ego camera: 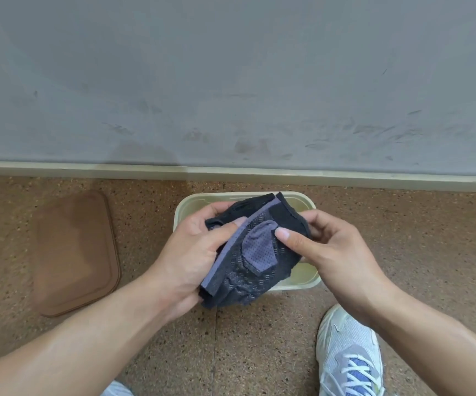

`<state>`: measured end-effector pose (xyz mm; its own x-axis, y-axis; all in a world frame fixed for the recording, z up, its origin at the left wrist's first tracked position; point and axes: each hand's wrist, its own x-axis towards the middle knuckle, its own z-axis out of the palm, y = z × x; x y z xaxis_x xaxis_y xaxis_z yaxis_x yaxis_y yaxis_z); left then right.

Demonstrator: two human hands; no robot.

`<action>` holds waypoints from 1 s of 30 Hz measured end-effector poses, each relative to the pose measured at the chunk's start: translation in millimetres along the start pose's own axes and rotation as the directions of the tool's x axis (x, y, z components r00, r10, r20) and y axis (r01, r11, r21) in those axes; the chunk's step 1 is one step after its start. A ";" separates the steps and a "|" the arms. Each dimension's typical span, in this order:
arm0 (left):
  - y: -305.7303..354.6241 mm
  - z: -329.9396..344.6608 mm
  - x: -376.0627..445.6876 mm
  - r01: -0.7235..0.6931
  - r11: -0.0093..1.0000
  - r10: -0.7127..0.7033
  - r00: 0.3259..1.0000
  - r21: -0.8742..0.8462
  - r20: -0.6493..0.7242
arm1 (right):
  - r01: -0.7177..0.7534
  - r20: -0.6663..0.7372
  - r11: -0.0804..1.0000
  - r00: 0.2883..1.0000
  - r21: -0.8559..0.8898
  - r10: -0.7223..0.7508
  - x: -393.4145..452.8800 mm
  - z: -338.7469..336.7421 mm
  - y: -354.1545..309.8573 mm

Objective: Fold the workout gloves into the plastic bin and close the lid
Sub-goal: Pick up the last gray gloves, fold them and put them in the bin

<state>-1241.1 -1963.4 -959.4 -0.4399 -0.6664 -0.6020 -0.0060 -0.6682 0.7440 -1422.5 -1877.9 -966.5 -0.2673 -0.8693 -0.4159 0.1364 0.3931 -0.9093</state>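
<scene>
brown lid [75, 254] is flat on the speckled floor [259, 352], off to the left and well apart from everything else, so it's not in play yet. next over, the left hand [186, 257] is wrapped around the near-left edge of the workout gloves [252, 250], thumb on top, fingers curled underneath. the gloves look stacked into one dark bundle with a purple-grey mesh patch facing up, and the long axis runs diagonal, from near-left up to far-right. the right hand [328, 247] pinches the other side, thumb pressing beside the mesh patch, fingers hidden behind the fabric. so both hands are closed on the bundle, roughly equal share, left one carrying the lower end.

the bundle is held in the air right above the pale plastic bin [306, 281], which sits open directly below. i'd guess the move is basically straight down, maybe twisting it so the long side lines up with the bin. a white sneaker [348, 352] sits near right.
</scene>
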 end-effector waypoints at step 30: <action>-7.9 -10.7 9.8 -0.110 0.990 0.134 0.937 0.089 -0.324 | 0.380 0.088 0.837 0.922 -0.393 -0.377 -32.7 2.4 -7.3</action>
<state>-1235.8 -1968.1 -974.3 -0.1218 -0.8207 -0.5583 -0.0377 -0.5582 0.8288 -1412.5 -1853.1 -946.2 -0.2144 -0.9759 -0.0395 -0.3623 0.1170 -0.9247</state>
